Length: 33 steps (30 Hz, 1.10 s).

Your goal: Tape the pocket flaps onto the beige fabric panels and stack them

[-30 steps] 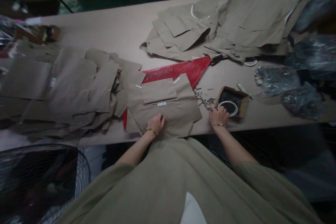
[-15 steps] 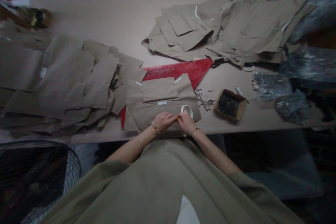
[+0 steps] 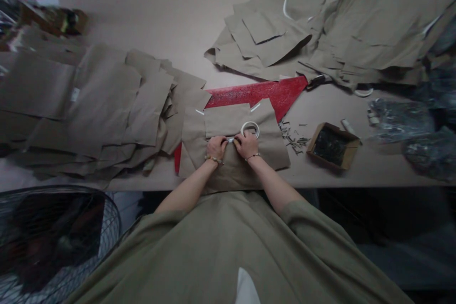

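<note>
Hands at label, grips unclear

Panel point(image 3: 269, 149) lies along bench point(image 3: 142, 19) near edge, approx. mid. L hand point(image 3: 216, 147) & R hand point(image 3: 248, 145) on it, fingers bent, tips either side of part-hidden label point(image 3: 231, 140); how tight & on what, can't tell. White ring point(image 3: 250, 123) by R fingertips, held or not unclear. Red sheet point(image 3: 263, 92) beyond, partly under panel. Pile point(image 3: 384, 33) nr far edge, R end cut off.

the panel point(image 3: 270, 149) lies between pile point(image 3: 103, 90) and box point(image 3: 351, 154).

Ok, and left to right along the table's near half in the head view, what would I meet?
Khaki fabric pile, left hand, right hand, scattered small pieces, cardboard box, plastic bags.
</note>
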### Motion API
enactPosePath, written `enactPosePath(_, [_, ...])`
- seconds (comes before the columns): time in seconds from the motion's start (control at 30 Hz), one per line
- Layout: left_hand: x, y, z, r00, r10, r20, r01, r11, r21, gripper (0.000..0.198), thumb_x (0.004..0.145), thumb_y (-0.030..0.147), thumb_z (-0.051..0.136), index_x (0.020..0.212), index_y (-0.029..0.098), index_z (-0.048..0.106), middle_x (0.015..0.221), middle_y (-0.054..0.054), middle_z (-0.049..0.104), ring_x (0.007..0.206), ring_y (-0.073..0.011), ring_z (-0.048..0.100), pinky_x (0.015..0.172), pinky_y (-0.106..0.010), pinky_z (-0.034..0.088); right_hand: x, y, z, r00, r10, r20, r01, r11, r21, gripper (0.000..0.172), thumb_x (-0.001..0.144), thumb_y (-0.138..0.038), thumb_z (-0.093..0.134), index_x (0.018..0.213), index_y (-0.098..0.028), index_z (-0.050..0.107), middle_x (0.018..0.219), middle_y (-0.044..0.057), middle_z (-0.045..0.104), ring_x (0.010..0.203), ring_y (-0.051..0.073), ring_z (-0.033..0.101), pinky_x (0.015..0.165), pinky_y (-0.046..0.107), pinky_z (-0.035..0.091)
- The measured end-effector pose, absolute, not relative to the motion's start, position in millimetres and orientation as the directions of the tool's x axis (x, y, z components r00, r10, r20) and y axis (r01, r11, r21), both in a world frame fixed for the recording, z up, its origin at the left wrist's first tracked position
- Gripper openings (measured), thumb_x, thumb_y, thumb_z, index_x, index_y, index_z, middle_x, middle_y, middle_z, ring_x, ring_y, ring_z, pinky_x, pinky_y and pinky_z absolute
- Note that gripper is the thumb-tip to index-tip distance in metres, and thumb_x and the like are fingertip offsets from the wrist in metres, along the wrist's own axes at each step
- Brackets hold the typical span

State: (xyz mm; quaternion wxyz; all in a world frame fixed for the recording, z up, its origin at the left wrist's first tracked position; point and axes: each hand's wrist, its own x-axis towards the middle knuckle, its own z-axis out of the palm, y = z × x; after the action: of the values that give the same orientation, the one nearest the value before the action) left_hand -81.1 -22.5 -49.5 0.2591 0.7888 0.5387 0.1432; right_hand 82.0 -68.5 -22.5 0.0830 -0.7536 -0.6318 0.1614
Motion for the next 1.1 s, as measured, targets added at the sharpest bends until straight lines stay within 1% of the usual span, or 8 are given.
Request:
enactPosePath(0.2, [-86,-20,-54,0.431,0.901,-0.042,0.743,-0.329,0.582,0.016,0.096,0.023,0.062,0.101,0.019,0.076,0.103,-0.009,0.075,0.095,-0.0221,0.064,0.089,-0.034,0.047,78,-72,-29,0.206,0.976,-0.066,0.922,-0.216,-0.320,0.035,0.099,-0.040,0.050,0.109,-0.020,0.076,0.108,0.014,0.060,0.098,0.026,0.048,0.085,0.035,0.032])
enactPosePath(0.37, [-92,-17,-50,0.468,0.883,-0.024,0.711,-0.361,0.603,0.020,0.098,0.022,0.058,0.104,0.020,0.076,0.103,-0.009,0.075,0.095,-0.0211,0.064,0.089,-0.034,0.049,80,-72,-28,0.187,0.977,-0.100,0.917,-0.210,-0.338,0.033,0.099,-0.039,0.050,0.111,-0.021,0.075,0.111,0.013,0.059,0.100,0.027,0.048,0.087,0.036,0.033])
enactPosePath(0.53, [-87,-16,-40,0.587,0.810,0.010,0.637,-0.470,0.611,0.025,0.100,0.022,0.052,0.113,0.021,0.074,0.105,-0.008,0.075,0.096,-0.0207,0.064,0.089,-0.033,0.050,91,-80,-31,0.107,0.991,-0.079,0.876,-0.131,-0.464,0.037,0.095,-0.042,0.058,0.121,-0.021,0.073,0.118,0.014,0.060,0.105,0.028,0.050,0.090,0.036,0.035])
enactPosePath(0.67, [-75,-15,-38,0.678,0.735,0.024,0.593,-0.565,0.574,0.022,0.099,0.024,0.056,0.113,0.021,0.073,0.106,-0.008,0.076,0.093,-0.0211,0.065,0.087,-0.034,0.051,100,-80,-36,0.094,0.992,-0.084,0.800,-0.126,-0.587,0.031,0.098,-0.039,0.054,0.112,-0.021,0.075,0.117,0.012,0.062,0.105,0.025,0.055,0.090,0.035,0.038])
enactPosePath(0.8, [-74,-10,-38,0.721,0.688,0.082,0.560,-0.648,0.516,0.020,0.098,0.028,0.059,0.110,0.020,0.073,0.104,-0.009,0.075,0.097,-0.0231,0.065,0.089,-0.036,0.050,103,-74,-38,0.105,0.989,-0.108,0.750,-0.150,-0.644,0.028,0.099,-0.037,0.054,0.104,-0.021,0.076,0.117,0.009,0.064,0.107,0.023,0.057,0.092,0.035,0.038])
enactPosePath(0.9, [-77,-8,-40,0.701,0.707,0.092,0.583,-0.643,0.498,0.020,0.100,0.030,0.058,0.109,0.021,0.073,0.102,-0.008,0.075,0.095,-0.0228,0.064,0.089,-0.036,0.049,102,-71,-35,0.088,0.985,-0.151,0.761,-0.164,-0.628,0.026,0.097,-0.035,0.057,0.109,-0.022,0.076,0.116,0.009,0.065,0.108,0.024,0.057,0.093,0.035,0.038])
enactPosePath(1.0, [-79,-8,-46,0.611,0.788,0.075,0.658,-0.558,0.506,0.018,0.099,0.030,0.060,0.106,0.022,0.075,0.100,-0.008,0.074,0.095,-0.0227,0.063,0.088,-0.035,0.048,98,-70,-31,0.098,0.983,-0.153,0.809,-0.169,-0.563,0.030,0.094,-0.032,0.061,0.119,-0.023,0.074,0.117,0.011,0.063,0.109,0.025,0.056,0.092,0.035,0.038])
enactPosePath(1.1, [-78,-10,-52,0.559,0.828,0.052,0.682,-0.494,0.538,0.017,0.097,0.030,0.063,0.104,0.023,0.076,0.098,-0.008,0.073,0.094,-0.0222,0.062,0.087,-0.034,0.049,93,-70,-28,0.139,0.979,-0.151,0.840,-0.197,-0.506,0.028,0.095,-0.028,0.058,0.118,-0.023,0.074,0.116,0.011,0.063,0.108,0.025,0.056,0.091,0.035,0.038])
